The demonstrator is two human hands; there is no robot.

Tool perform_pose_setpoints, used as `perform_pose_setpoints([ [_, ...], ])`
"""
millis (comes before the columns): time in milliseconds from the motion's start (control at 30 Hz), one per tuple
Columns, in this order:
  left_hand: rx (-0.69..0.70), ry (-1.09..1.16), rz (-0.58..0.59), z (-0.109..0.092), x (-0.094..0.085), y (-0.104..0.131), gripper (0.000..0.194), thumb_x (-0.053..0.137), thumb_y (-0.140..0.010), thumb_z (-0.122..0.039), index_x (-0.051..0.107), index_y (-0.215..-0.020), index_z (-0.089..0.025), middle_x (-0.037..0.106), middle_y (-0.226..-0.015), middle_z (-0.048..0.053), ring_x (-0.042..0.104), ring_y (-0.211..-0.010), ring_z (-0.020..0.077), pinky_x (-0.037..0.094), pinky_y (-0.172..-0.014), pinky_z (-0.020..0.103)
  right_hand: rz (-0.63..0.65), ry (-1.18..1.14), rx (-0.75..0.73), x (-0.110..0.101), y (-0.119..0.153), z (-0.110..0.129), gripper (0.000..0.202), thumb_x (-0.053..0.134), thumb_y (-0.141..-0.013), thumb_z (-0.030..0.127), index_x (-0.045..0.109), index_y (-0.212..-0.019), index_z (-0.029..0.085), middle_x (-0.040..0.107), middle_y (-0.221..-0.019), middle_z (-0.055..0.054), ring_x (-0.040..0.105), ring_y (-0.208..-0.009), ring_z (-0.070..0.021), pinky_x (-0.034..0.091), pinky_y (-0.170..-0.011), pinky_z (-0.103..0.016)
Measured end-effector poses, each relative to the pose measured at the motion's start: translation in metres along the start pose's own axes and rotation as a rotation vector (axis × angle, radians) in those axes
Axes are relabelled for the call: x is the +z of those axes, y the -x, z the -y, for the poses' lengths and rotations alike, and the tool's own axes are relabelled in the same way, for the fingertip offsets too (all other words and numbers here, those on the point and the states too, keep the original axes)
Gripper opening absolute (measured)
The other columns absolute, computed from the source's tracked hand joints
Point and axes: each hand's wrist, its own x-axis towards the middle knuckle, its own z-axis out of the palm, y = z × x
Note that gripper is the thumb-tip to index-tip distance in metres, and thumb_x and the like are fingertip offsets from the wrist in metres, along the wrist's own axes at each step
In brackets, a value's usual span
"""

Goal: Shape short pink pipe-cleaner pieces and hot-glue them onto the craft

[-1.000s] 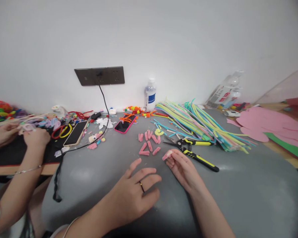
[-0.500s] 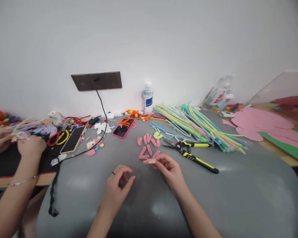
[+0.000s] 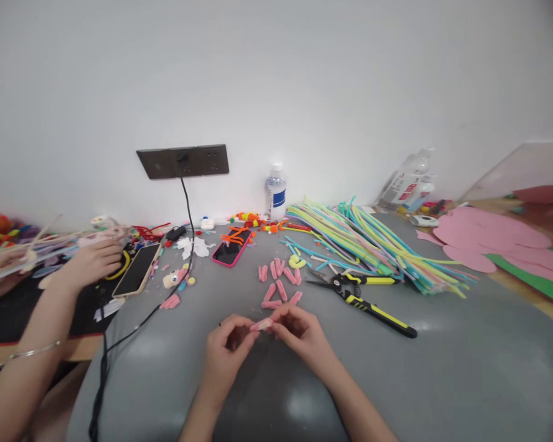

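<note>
Head view: left hand point(image 3: 228, 350) and right hand point(image 3: 299, 336) pinch a pink piece point(image 3: 262, 325) between fingertips, its long axis roughly left-right, right end tilted slightly away.

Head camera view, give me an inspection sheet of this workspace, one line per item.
Surface: grey table, rounded front edge.
Job's things: short pink pipe cleaner piece pinched between both hands; more pink pieces lie just beyond.
Clutter: yellow-handled cutters, pile of long pastel pipe cleaners, pink-cased phone, second phone, water bottle, pink paper cutouts.
Hands: left hand and right hand meet over the table, fingertips on the piece.
Cables: black cable runs from the wall socket strip down across the table.
Surroundings: white wall; another person's hand at the left.
</note>
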Motion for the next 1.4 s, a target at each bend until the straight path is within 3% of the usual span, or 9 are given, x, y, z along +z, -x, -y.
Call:
perform_pose_setpoints([
  [500, -0.076, 0.113, -0.020, -0.004, -0.001, -0.001, 0.022, 0.068, -0.082, -0.037, 0.072, -0.074, -0.016, 0.060, -0.061, 0.000, 0.048, -0.053, 0.0110, 0.035, -0.050, 0.019, 0.017, 0.059, 0.020, 0.000, 0.000, -0.005, 0.022, 0.070, -0.084, 0.038, 0.064, -0.080, 0.018, 0.066, -0.070, -0.003, 0.060, -0.064, -0.0157, 0.043, -0.061, -0.025],
  [900, -0.086, 0.144, -0.032, -0.003, 0.002, -0.002, 0.028, 0.068, -0.084, -0.042, 0.070, -0.072, -0.016, 0.057, -0.061, 0.000, 0.047, -0.054, 0.0110, 0.035, -0.052, 0.021, -0.001, 0.098, -0.001, -0.001, 0.001, -0.005, 0.032, 0.071, -0.084, 0.049, 0.066, -0.081, 0.018, 0.065, -0.070, -0.004, 0.059, -0.062, -0.0160, 0.045, -0.059, -0.026],
  [1200, -0.175, 0.305, -0.203, -0.003, -0.005, -0.007, 0.034, 0.076, -0.075, -0.049, 0.070, -0.072, -0.016, 0.058, -0.060, -0.001, 0.048, -0.055, 0.0109, 0.040, -0.053, 0.021, -0.101, 0.055, -0.043, -0.005, 0.001, 0.000, 0.039, 0.065, -0.087, 0.057, 0.068, -0.088, 0.018, 0.067, -0.066, -0.004, 0.057, -0.054, -0.0152, 0.049, -0.054, -0.027],
  [1400, -0.273, 0.519, -0.325, -0.002, -0.013, -0.022, 0.043, 0.081, -0.066, -0.055, 0.069, -0.074, -0.015, 0.056, -0.059, -0.003, 0.044, -0.050, 0.0071, 0.035, -0.048, 0.019, -0.351, 0.045, -0.101, -0.027, 0.003, -0.010, 0.037, 0.064, -0.090, 0.054, 0.067, -0.079, 0.018, 0.057, -0.057, 0.001, 0.046, -0.048, -0.0115, 0.036, -0.046, -0.023],
])
